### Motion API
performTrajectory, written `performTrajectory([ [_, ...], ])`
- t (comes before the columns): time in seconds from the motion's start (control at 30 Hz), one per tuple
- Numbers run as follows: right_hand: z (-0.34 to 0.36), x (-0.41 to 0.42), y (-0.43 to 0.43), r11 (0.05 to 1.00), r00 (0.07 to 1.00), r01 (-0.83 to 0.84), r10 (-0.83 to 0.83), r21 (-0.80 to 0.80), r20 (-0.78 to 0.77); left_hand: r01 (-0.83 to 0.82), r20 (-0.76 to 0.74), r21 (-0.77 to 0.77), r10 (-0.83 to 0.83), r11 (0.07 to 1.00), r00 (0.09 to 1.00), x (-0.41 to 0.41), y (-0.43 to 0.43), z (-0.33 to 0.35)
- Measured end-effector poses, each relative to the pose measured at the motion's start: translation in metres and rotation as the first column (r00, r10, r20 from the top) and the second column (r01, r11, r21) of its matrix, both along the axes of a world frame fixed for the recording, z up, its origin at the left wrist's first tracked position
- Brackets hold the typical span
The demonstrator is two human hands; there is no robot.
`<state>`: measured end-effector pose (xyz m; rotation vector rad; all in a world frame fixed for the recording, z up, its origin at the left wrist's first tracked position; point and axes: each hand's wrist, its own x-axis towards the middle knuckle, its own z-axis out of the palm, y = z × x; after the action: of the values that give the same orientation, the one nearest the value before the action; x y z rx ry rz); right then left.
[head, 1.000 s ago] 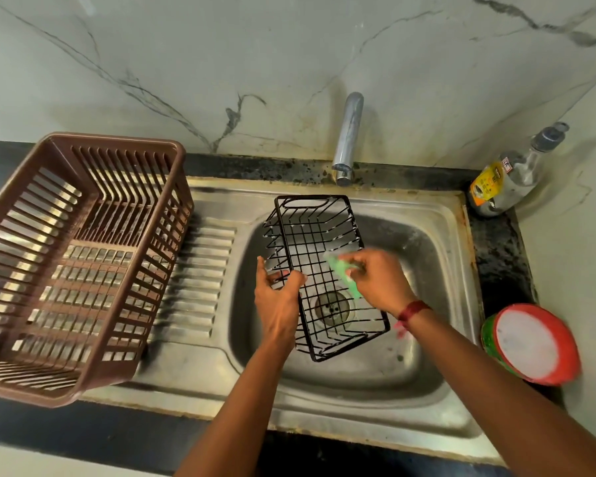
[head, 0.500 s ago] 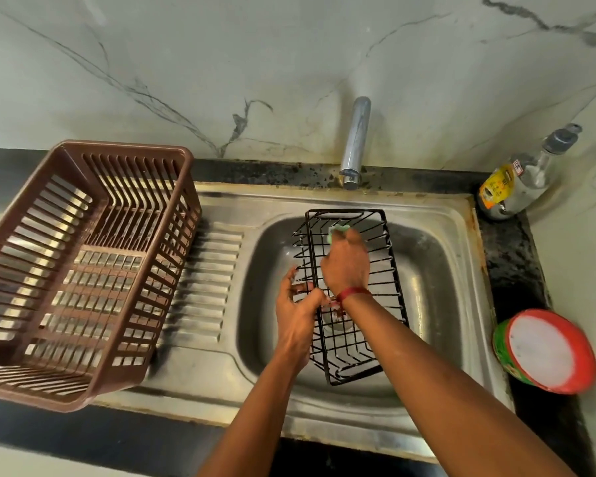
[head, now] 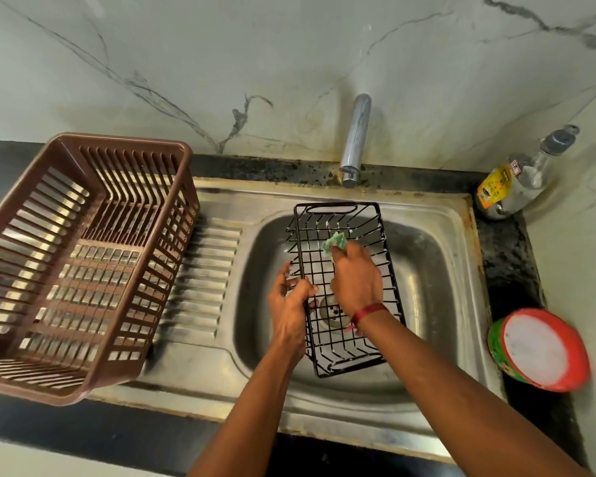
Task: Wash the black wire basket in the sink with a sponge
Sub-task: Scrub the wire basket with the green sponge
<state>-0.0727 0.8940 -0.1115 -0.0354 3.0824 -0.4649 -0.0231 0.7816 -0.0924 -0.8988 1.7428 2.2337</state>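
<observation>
The black wire basket (head: pixel 338 352) is held tilted over the steel sink (head: pixel 437 270), its open side facing me. My left hand (head: pixel 289 304) grips the basket's left rim. My right hand (head: pixel 356 280) is inside the basket, shut on a green sponge (head: pixel 334 241) pressed against the wire bottom near the far end. The drain shows through the wires below my right wrist.
A brown plastic dish rack (head: pixel 80 256) stands on the ribbed drainboard at the left. The tap (head: pixel 355 139) rises behind the sink. A soap bottle (head: pixel 516 180) and a red-rimmed tub (head: pixel 541 349) stand on the dark counter at the right.
My right hand with the sponge swept from the basket's right side toward its far end, then drew back a little. The basket turned more upright in my left hand.
</observation>
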Motion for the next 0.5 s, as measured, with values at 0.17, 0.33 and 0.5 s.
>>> performTrajectory([
  [0.17, 0.006, 0.022, -0.028, 0.951, 0.969, -0.247, 0.238, -0.184, -0.070, 0.012, -0.010, -0.005, -0.012, 1.000, 1.000, -0.002, -0.001, 0.000],
  [0.33, 0.003, 0.021, -0.004, 0.959, 0.959, -0.282, 0.282, 0.006, -0.023, -0.021, -0.002, 0.009, 0.021, 1.000, 1.000, -0.003, -0.006, -0.001],
  [0.5, 0.002, 0.020, 0.002, 0.998, 0.998, -0.058, 0.059, -0.040, 0.021, -0.028, -0.012, 0.025, 0.028, 0.999, 1.000, -0.010, -0.002, 0.003],
])
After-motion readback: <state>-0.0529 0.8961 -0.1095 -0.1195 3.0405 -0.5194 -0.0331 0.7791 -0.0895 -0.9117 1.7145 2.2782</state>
